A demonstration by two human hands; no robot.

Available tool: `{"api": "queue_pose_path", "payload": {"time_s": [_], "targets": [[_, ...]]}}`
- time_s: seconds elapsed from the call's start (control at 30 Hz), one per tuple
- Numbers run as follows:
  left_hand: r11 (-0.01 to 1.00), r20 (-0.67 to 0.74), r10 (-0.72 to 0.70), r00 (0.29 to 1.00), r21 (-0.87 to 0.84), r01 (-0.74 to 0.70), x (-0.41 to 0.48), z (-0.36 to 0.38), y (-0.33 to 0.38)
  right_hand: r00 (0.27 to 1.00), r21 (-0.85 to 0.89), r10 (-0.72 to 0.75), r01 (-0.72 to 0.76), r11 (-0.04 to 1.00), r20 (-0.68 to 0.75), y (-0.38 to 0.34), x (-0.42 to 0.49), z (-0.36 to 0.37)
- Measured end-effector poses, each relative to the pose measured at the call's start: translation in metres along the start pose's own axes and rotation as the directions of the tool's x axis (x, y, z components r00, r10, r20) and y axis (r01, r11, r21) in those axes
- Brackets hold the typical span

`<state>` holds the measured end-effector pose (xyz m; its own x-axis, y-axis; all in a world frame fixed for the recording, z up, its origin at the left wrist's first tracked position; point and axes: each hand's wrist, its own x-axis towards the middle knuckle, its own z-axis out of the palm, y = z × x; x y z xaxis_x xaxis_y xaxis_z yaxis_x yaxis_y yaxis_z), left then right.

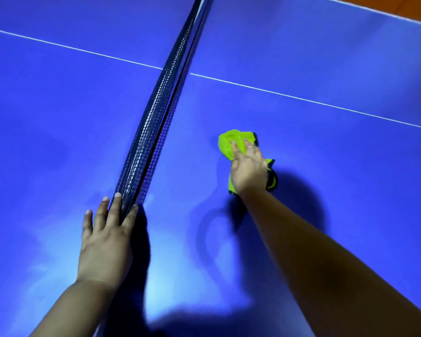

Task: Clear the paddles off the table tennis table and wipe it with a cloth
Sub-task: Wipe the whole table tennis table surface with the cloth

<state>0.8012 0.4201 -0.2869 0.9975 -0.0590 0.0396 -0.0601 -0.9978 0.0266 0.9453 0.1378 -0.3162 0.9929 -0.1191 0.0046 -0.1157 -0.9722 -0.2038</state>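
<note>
A bright green cloth point(229, 142) with dark trim lies bunched on the blue table tennis table point(326, 147), right of the net. My right hand point(247, 169) presses down on it with fingers stretched forward over the fabric. My left hand point(107, 237) rests on the top of the dark net point(156, 113), fingers straight, with the thumb on the net's right side. No paddles are in view.
The net runs from the bottom centre up to the top of the view. A white centre line point(301, 98) crosses the table under it. A white edge line and orange floor point(418, 8) show at the top right.
</note>
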Motion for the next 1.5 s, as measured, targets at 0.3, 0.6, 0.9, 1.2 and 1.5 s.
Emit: {"api": "queue_pose_path", "payload": {"time_s": [0.3, 0.6, 0.9, 1.2, 1.5], "targets": [[0.997, 0.058, -0.055, 0.997, 0.056, 0.052, -0.078, -0.015, -0.015, 0.888, 0.112, 0.444, -0.432, 0.895, -0.12, 0.098, -0.064, -0.028], [0.987, 0.19, -0.159, 0.969, 0.061, 0.15, -0.152, -0.04, -0.035, 0.951, 0.05, 0.307, -0.308, 0.95, 0.03, -0.016, -0.1, -0.018], [0.995, 0.139, 0.034, 0.99, 0.086, -0.046, -0.175, -0.06, -0.044, 0.925, 0.027, -0.264, 0.267, 0.963, 0.272, -0.139, -0.141, 0.009], [0.987, 0.16, 0.08, 0.984, 0.123, -0.101, -0.205, -0.064, -0.067, 0.681, 0.054, -0.715, 0.717, 0.695, 0.159, -0.141, -0.291, 0.026], [0.998, 0.263, 0.038, 0.964, 0.037, -0.05, -0.213, -0.078, -0.059, 0.982, -0.012, -0.13, 0.133, 0.991, 0.134, -0.058, -0.247, -0.005]]}}
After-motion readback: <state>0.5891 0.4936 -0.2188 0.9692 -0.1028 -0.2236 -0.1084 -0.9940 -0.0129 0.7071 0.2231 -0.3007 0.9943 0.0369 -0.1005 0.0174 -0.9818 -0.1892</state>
